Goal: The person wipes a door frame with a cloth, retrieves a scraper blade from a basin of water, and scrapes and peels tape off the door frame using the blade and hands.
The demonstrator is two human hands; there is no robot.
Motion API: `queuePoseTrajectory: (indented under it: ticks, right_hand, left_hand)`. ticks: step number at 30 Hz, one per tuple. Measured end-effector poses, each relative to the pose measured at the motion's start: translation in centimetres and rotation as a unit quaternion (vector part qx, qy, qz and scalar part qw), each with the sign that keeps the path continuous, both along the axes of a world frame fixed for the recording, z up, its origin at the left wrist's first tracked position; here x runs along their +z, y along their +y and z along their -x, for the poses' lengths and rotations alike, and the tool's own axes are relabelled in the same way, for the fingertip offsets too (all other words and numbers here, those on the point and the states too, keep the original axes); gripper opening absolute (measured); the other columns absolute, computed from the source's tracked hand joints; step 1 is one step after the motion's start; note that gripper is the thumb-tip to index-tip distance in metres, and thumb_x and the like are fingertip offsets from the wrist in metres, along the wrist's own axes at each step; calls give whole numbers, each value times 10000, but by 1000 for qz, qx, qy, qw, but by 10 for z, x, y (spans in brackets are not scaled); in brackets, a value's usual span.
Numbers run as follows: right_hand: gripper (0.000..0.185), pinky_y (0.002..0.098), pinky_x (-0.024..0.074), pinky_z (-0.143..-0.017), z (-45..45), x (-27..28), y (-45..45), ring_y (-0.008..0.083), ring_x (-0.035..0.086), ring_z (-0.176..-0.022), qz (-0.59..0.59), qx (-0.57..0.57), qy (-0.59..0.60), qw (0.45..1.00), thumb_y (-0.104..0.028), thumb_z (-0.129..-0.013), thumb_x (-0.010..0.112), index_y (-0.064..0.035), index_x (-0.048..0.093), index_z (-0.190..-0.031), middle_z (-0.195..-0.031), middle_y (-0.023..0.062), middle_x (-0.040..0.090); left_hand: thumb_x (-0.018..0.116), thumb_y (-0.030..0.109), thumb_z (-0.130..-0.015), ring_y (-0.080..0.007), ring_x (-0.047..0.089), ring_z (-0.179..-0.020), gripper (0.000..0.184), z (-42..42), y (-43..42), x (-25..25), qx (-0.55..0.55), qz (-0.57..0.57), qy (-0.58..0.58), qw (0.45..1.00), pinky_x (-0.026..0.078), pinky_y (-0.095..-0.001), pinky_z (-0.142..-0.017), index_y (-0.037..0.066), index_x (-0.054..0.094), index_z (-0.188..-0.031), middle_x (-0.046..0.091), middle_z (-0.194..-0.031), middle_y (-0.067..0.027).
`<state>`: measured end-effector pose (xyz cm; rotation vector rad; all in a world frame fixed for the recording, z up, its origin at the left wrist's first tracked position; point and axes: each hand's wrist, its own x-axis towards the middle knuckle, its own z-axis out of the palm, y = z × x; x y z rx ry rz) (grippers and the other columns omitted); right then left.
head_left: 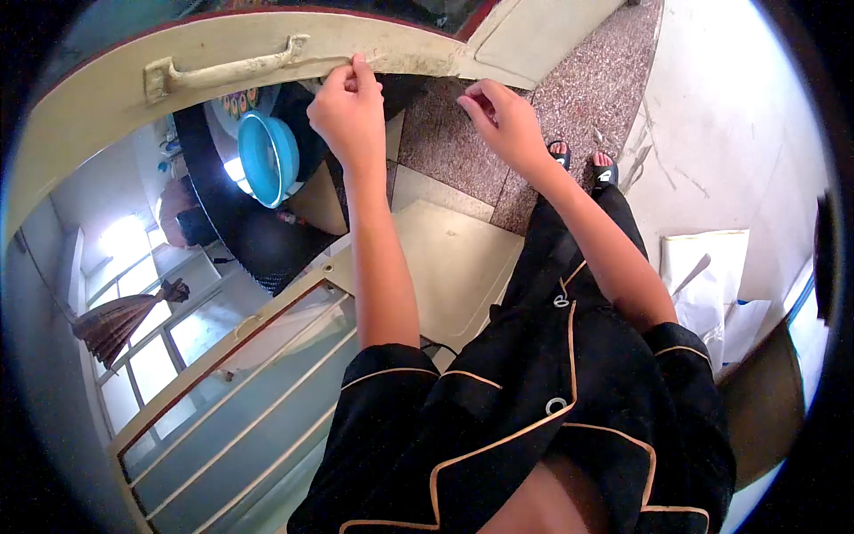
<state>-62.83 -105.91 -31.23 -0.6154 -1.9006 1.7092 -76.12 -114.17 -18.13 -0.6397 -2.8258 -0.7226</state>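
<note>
My left hand (pixel 350 111) is raised at the edge of a cream door (pixel 400 49), just right of its worn white handle (pixel 231 74). Its fingers are pinched together, and what they hold, if anything, is too small to make out. To the right, over the speckled floor (pixel 449 133), my right hand (pixel 504 120) hangs in the air with its fingers curled and thumb near the fingertips. Whether something thin lies between those fingertips cannot be seen. The hands are apart from each other.
A blue basin (pixel 269 160) rests on a dark round table (pixel 213 191) at left. Below it stands a second door leaf with barred glass (pixel 249 400). White bags (pixel 707 289) lie at right by the pale wall. My sandalled feet (pixel 604 169) are on the floor.
</note>
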Motion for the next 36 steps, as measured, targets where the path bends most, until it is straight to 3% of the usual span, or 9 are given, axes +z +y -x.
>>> queuePoseTrajectory:
  ticks: [6, 9, 22, 25, 27, 28, 31, 32, 36]
  right_hand:
    - [187, 320, 517, -632, 2, 7, 5, 232, 657, -674, 34, 8, 40, 999, -189, -926, 667, -13, 627, -973, -833, 135, 680]
    - [191, 377, 527, -660, 8, 16, 8, 303, 666, -723, 44, 18, 33, 998, -209, -920, 655, -28, 630, -975, -856, 156, 680]
    - [206, 354, 523, -660, -6, 24, 18, 271, 667, -711, 38, 1, 45, 998, -211, -916, 674, -14, 638, -964, -834, 144, 687]
    - [176, 346, 523, -782, -14, 47, 24, 265, 670, -896, 86, 46, 116, 988, -215, -898, 694, -50, 670, -957, -1017, 130, 687]
    - [142, 360, 467, -966, -17, 64, 26, 287, 601, -1101, -51, 20, 213, 975, -211, -873, 717, -91, 698, -945, -1255, 126, 604]
    - [120, 374, 357, -1103, -21, 71, 27, 327, 479, -1304, 21, 77, 215, 973, -205, -850, 732, -98, 707, -898, -1474, 137, 445]
    - [133, 382, 331, -1127, -30, 66, 26, 332, 406, -1391, -16, 129, 239, 962, -205, -837, 739, -80, 709, -871, -1565, 155, 329]
    - [128, 386, 315, -1136, -37, 70, 28, 341, 322, -1440, -17, 162, 226, 960, -199, -829, 743, -76, 708, -839, -1611, 161, 202]
    - [85, 400, 267, -1162, -48, 82, 26, 335, 267, -1468, -42, 166, 213, 962, -117, -820, 746, -57, 703, -861, -1608, 181, 207]
  left_hand:
    - [671, 145, -909, -102, 452, -546, 242, 13, -19, 10, -120, -6, -30, 992, 409, -275, -542, -46, 607, -775, 570, -605, -75]
    - [682, 120, -894, -78, 447, -560, 227, 14, -24, 21, -138, 28, -68, 988, 400, -259, -538, -48, 602, -765, 554, -598, -61]
    - [684, 137, -880, -36, 359, -602, 287, 12, -45, 98, -206, 157, -247, 934, 303, -232, -545, 14, 512, -686, 408, -612, 55]
    - [692, 114, -860, -41, 339, -597, 269, 0, -50, 118, -221, 184, -261, 921, 283, -239, -535, 11, 514, -688, 377, -605, 48]
    - [693, 113, -855, -42, 335, -591, 272, -12, -54, 135, -214, 191, -266, 920, 277, -245, -526, 10, 509, -684, 375, -601, 46]
    - [686, 100, -850, -44, 333, -585, 265, -21, -54, 146, -204, 205, -270, 918, 271, -249, -517, 9, 508, -678, 375, -599, 45]
    - [672, 90, -842, -45, 329, -579, 268, -32, -72, 170, -234, 201, -280, 909, 266, -249, -512, 12, 494, -657, 371, -595, 46]
    - [672, 90, -842, -45, 329, -579, 268, -38, -76, 178, -234, 198, -278, 911, 266, -249, -512, 12, 494, -657, 371, -595, 46]
    - [677, 110, -820, -51, 338, -577, 295, -59, -80, 206, -238, 145, -304, 911, 264, -242, -518, 17, 468, -634, 388, -596, 42]
